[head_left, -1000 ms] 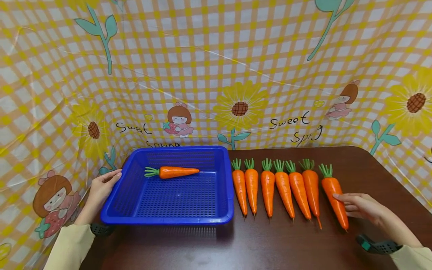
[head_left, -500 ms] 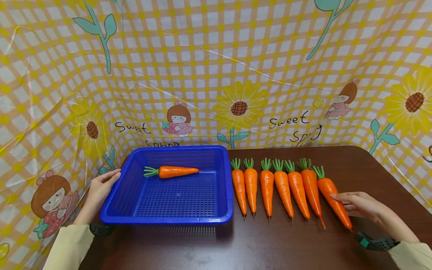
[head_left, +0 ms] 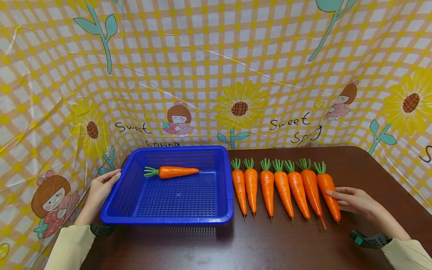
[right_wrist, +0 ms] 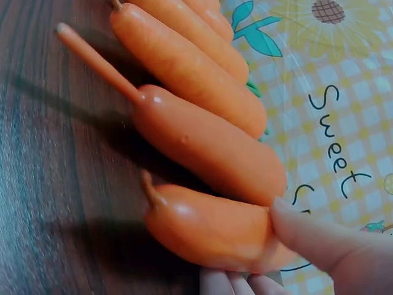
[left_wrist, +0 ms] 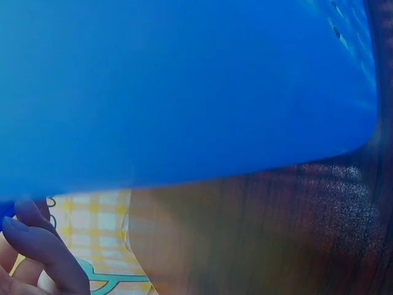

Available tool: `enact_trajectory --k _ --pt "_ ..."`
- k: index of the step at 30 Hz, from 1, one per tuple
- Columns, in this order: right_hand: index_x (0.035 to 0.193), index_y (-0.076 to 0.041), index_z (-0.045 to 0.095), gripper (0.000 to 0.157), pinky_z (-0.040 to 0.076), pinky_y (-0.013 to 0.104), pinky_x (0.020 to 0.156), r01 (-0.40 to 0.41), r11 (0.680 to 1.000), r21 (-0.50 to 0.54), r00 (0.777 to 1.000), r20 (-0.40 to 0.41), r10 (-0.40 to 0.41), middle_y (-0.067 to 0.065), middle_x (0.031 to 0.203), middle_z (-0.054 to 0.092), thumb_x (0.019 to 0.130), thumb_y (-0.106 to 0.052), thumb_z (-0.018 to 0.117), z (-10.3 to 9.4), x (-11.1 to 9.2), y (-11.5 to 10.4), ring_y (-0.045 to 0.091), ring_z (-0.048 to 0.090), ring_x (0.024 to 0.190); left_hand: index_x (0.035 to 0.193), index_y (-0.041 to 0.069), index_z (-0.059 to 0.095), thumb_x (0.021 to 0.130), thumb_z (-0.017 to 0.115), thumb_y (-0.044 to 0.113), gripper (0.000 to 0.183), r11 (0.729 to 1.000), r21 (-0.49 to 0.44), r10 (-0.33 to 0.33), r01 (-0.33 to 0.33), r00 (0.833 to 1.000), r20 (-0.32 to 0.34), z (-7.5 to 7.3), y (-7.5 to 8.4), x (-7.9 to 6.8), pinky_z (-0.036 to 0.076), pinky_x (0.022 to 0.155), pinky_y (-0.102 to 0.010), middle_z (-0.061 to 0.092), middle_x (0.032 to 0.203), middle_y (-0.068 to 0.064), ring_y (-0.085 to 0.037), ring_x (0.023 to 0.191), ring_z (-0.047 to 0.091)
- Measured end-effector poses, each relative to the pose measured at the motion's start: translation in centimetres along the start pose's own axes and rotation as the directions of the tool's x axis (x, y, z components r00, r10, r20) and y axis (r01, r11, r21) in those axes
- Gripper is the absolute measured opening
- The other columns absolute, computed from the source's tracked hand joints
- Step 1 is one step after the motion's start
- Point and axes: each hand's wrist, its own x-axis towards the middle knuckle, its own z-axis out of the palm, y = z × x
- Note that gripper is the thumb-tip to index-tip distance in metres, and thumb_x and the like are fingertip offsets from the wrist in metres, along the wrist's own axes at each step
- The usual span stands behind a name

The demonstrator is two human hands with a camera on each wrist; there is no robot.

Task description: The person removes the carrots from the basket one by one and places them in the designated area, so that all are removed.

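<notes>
My left hand [head_left: 102, 186] grips the left rim of a blue plastic basket [head_left: 168, 220]; in the left wrist view, fingers [left_wrist: 46, 249] curl at the rim beside the basket's wall [left_wrist: 184, 92]. One carrot [head_left: 177, 171] with green stubs lies sideways inside it. My right hand [head_left: 359, 202] holds the rightmost carrot [head_left: 327, 187] of a row, thumb on one side and fingers on the other, as the right wrist view shows on that carrot [right_wrist: 209, 227]. Its tip points toward me. Just left of it lies a carrot [head_left: 310, 183] with a long thin root.
Several more carrots [head_left: 267, 187] lie side by side between the basket and the held one, leafy ends away from me. A dark brown table [head_left: 270, 247] bears everything. Checked cloth with sunflowers [head_left: 189, 67] hangs behind and at both sides.
The held carrot has shifted left and turned, first tilting, then straightening beside its neighbour. That neighbour's root tip swung slightly right. My left hand and the basket look still.
</notes>
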Motion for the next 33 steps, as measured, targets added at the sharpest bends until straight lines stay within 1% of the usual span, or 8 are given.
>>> enact_trajectory --k 3,6,11,19,25,28,29,33 --pt "0.137 0.028 0.014 0.080 0.056 0.033 0.084 0.037 0.999 -0.016 0.999 -0.011 -0.037 0.022 0.122 0.058 0.100 -0.034 0.049 0.2 0.0 0.1 0.000 0.064 0.091 0.132 0.003 0.058 0.094 0.058 0.041 0.054 1.000 0.013 0.000 0.000 1.000 -0.005 0.1 0.0 0.0 0.048 0.065 -0.015 0.063 0.090 0.021 0.007 0.069 0.056" --pt "0.137 0.027 0.014 0.078 0.055 0.033 0.085 0.057 0.998 -0.031 0.998 -0.028 -0.058 0.026 0.124 0.056 0.100 -0.031 0.050 0.4 0.0 0.2 -0.003 0.062 0.090 0.134 0.002 0.057 0.095 0.058 0.040 0.054 1.000 0.004 -0.005 0.005 1.000 0.012 0.0 0.1 0.0 0.049 0.065 -0.016 0.063 0.090 0.021 0.007 0.069 0.057" --pt "0.139 0.025 0.010 0.079 0.056 0.033 0.084 0.065 0.998 -0.018 0.998 -0.026 -0.065 0.024 0.123 0.057 0.101 -0.031 0.049 0.5 -0.2 0.1 -0.005 0.061 0.089 0.135 0.001 0.054 0.095 0.058 0.039 0.056 1.000 -0.021 -0.010 0.011 0.999 0.042 -0.1 0.2 0.0 0.050 0.064 -0.017 0.058 0.083 0.026 0.006 0.070 0.058" --pt "0.139 0.024 0.010 0.076 0.056 0.028 0.081 0.064 0.997 0.049 0.998 -0.015 -0.063 -0.006 0.106 0.064 0.101 -0.029 0.048 0.5 -0.6 0.2 -0.004 0.064 0.087 0.135 0.000 0.054 0.094 0.058 0.040 0.057 0.999 -0.031 -0.014 0.015 0.999 0.052 -0.1 0.2 0.0 0.051 0.064 -0.017 0.059 0.082 0.025 0.006 0.069 0.058" --pt "0.139 0.020 0.021 0.067 0.056 0.026 0.079 0.088 0.993 0.077 0.996 0.003 -0.089 -0.016 0.099 0.062 0.101 -0.027 0.049 0.2 -0.6 0.7 -0.004 0.064 0.087 0.136 -0.001 0.053 0.095 0.058 0.039 0.058 0.999 -0.045 0.005 -0.002 0.998 0.059 -0.1 0.1 -0.1 0.050 0.064 -0.016 0.056 0.077 0.030 0.007 0.069 0.058" --pt "0.138 0.019 0.024 0.066 0.056 0.028 0.080 0.070 0.996 0.048 0.997 -0.017 -0.070 -0.011 0.104 0.063 0.101 -0.028 0.050 0.2 -0.8 0.6 -0.004 0.064 0.087 0.136 -0.002 0.053 0.094 0.059 0.039 0.058 0.999 -0.047 0.018 -0.015 0.998 0.063 -0.2 0.1 -0.1 0.051 0.064 -0.016 0.056 0.079 0.030 0.007 0.069 0.058" --pt "0.139 0.022 0.019 0.072 0.056 0.029 0.081 0.059 0.998 0.025 0.998 -0.033 -0.058 -0.008 0.106 0.063 0.100 -0.030 0.051 0.2 -0.9 0.5 -0.005 0.063 0.087 0.136 -0.002 0.053 0.094 0.059 0.039 0.058 0.999 -0.043 0.021 -0.018 0.998 0.064 -0.2 0.1 -0.1 0.051 0.064 -0.016 0.055 0.079 0.031 0.007 0.069 0.058" --pt "0.136 0.021 0.028 0.066 0.056 0.032 0.082 0.043 0.999 -0.010 0.997 -0.058 -0.043 0.001 0.113 0.065 0.100 -0.029 0.051 0.3 -1.4 0.1 -0.004 0.063 0.087 0.136 -0.001 0.053 0.094 0.059 0.040 0.058 0.999 -0.026 0.021 -0.019 0.998 0.065 -0.2 0.0 -0.2 0.050 0.065 -0.016 0.057 0.081 0.029 0.008 0.070 0.058"
